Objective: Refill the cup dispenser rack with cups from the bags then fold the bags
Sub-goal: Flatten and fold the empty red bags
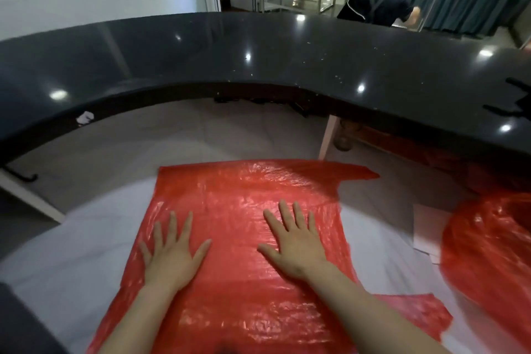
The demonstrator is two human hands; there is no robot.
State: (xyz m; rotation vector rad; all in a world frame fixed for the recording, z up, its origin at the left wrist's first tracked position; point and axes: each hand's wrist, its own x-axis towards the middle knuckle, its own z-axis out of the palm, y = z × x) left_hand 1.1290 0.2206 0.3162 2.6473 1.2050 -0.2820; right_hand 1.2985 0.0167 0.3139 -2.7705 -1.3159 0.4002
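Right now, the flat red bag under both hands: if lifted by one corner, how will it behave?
The red bag looks like thin crinkled film, so it would probably drape limp and lose its shape. It is likely very light. Its glossy face on the white surface may slide; the left hand and right hand press flat, probably pinning it.

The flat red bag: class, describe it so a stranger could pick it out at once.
Below the curved black counter lies a white surface. The flat red bag is spread there, with the left hand and right hand pressing it. Unlike the bunched red bag at right, it lies smooth.
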